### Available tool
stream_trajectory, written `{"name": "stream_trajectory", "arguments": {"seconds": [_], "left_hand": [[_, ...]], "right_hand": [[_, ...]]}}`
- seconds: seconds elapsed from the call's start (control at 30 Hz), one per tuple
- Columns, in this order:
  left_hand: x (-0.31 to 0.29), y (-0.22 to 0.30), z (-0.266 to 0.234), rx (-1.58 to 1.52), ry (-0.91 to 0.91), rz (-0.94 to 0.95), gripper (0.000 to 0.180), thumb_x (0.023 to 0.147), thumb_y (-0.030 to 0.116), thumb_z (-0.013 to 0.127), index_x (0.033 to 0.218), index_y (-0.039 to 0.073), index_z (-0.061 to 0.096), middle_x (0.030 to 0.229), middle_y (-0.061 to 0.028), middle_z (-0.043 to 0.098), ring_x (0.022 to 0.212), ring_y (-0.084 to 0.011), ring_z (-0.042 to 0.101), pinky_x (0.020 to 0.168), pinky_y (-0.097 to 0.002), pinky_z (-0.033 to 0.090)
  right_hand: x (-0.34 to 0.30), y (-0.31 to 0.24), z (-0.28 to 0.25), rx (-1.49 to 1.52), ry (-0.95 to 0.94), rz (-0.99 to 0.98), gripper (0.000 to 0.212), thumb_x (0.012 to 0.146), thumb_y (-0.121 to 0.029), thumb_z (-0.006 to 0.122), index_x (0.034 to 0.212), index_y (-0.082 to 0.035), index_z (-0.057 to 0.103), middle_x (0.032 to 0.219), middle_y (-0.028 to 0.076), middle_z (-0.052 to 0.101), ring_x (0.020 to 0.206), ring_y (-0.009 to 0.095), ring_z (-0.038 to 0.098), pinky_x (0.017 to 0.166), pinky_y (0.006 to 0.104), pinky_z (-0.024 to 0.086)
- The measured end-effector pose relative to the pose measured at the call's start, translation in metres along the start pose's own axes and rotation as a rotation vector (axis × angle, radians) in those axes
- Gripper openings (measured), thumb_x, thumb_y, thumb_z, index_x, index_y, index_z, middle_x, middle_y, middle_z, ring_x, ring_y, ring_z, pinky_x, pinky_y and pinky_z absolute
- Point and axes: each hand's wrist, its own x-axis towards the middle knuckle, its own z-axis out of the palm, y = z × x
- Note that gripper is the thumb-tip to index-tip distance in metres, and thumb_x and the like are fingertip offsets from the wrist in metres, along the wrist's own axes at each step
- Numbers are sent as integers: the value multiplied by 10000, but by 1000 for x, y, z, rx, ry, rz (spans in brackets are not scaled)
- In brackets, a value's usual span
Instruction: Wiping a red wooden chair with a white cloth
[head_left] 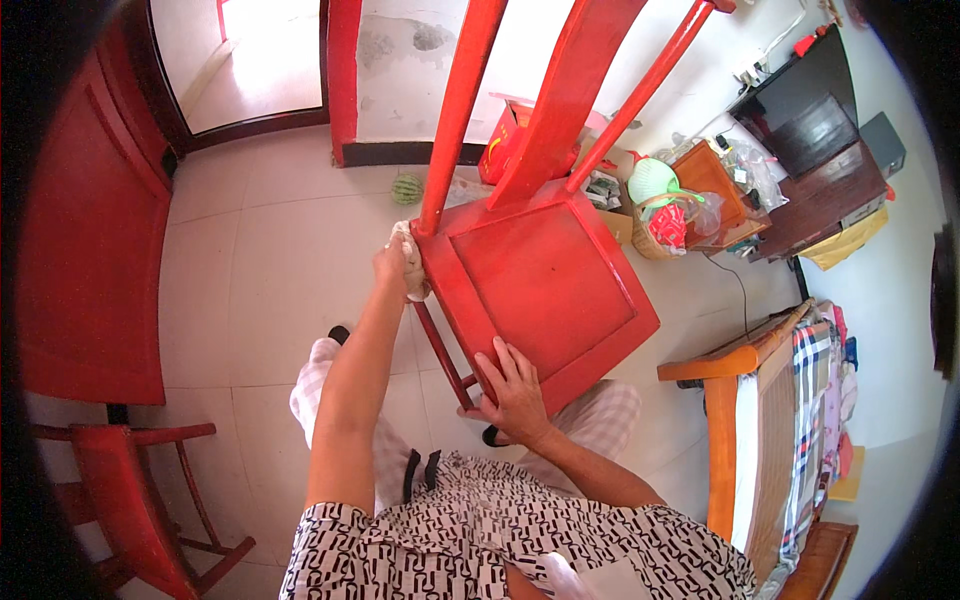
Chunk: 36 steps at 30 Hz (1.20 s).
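A red wooden chair [548, 290] stands in front of me, its seat turned toward me and its slatted back reaching up out of view. My left hand [392, 262] presses a pale crumpled cloth [411, 262] against the seat's left edge, close to the foot of the left back post [455, 120]. The fingers are closed round the cloth and partly hidden by it. My right hand [517, 395] lies on the near corner of the seat, fingers stretched out over the frame and the thumb toward its edge.
Another red chair [130, 490] is at the lower left, below a red door [85, 240]. A watermelon [407, 189] and a red bag [510, 140] sit by the far wall. To the right are a basket [655, 235], a dark cabinet [830, 200] and a wooden bed [722, 440].
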Motion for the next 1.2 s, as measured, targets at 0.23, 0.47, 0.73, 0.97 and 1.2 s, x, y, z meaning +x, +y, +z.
{"name": "stream_trajectory", "arguments": {"seconds": [0.23, 0.47, 0.73, 0.97, 1.2], "left_hand": [[-34, 2, -12, 48, -56, 152, 409, 916, 367, 632, 975, -37, 664, 914, -142, 670, 762, -240, 658, 654, -419, 528], [-74, 12, -6, 114, -121, 176, 375, 916, 361, 616, 874, -11, 641, 793, -107, 626, 660, -198, 614, 562, -392, 506], [-83, 15, -12, 237, -145, 101, 576, 942, 433, 593, 1183, -90, 585, 1099, -183, 643, 954, -282, 663, 804, -430, 550], [-89, 14, -4, 210, -78, 165, 533, 905, 437, 588, 1001, -82, 663, 877, -150, 656, 739, -225, 635, 636, -402, 512], [-60, 2, -5, 158, -102, 165, 504, 907, 434, 577, 969, -59, 662, 832, -144, 642, 701, -249, 634, 607, -423, 517]], "right_hand": [[2, -3, 2, 0, 8, -17, 713, 747, -154, 709, 1419, -97, 481, 1534, 216, 333, 1345, 398, 384, 1076, 504, 359], [1, 1, 1, -11, 23, -7, 704, 747, -149, 704, 1414, -97, 485, 1526, 215, 349, 1332, 393, 398, 1062, 499, 371], [2, -2, -1, 28, 17, -2, 706, 748, -145, 701, 1419, -104, 485, 1529, 214, 342, 1338, 390, 393, 1069, 504, 367], [3, -1, -2, 18, 13, 9, 702, 749, -138, 692, 1419, -105, 487, 1531, 215, 344, 1340, 385, 394, 1070, 505, 366], [7, 0, 0, 11, 19, -5, 691, 760, -139, 688, 1420, -100, 486, 1534, 222, 336, 1343, 389, 390, 1067, 506, 364]]}}
